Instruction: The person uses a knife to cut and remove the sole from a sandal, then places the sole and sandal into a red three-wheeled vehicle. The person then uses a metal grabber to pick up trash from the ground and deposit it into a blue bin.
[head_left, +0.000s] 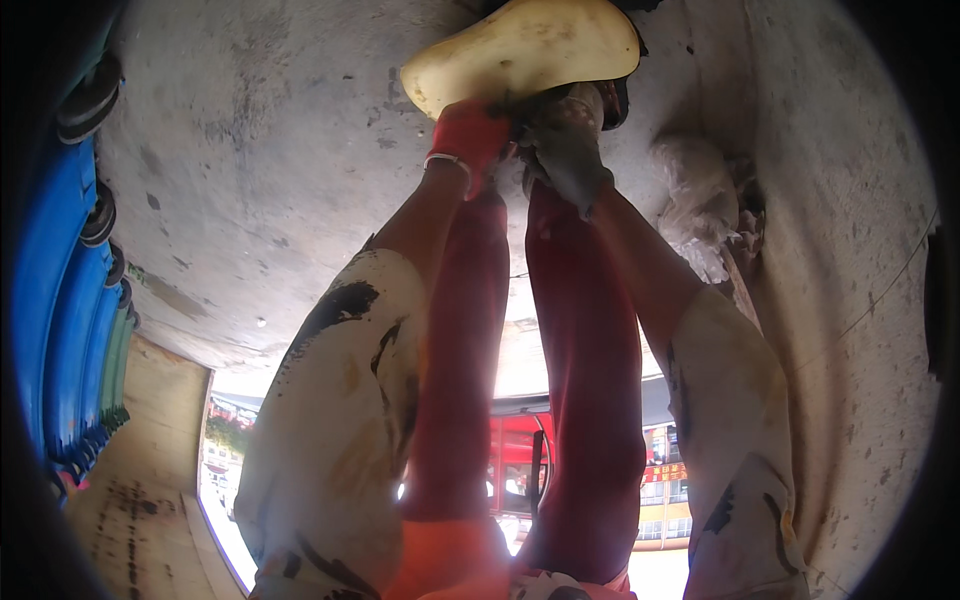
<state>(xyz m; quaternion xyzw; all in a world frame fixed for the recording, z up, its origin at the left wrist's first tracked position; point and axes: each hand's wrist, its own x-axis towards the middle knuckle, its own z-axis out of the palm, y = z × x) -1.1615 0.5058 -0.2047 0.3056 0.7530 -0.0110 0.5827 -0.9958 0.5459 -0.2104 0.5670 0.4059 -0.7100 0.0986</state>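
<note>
A pale yellow, smooth, bean-shaped thing (525, 55) with dirt marks lies at the top, above the floor; its exact kind I cannot make out. My left hand (470, 140), in a red glove, is closed at its lower left edge, the fingertips hidden beneath it. Just to the right, my right hand (568, 160), in a dark grey glove, is bent with its fingers curled inward near the same edge. What lies between those fingers is in shadow. Both arms reach forward in paint-stained white sleeves, with my dark red trouser legs between them.
Blue wheeled bins (45, 290) and a green bin (115, 360) line the left side. Crumpled clear plastic (695, 190) lies on the concrete floor (260, 130) to the right, beside a wall. A bright opening with a red vehicle (520, 450) shows upside down between my legs.
</note>
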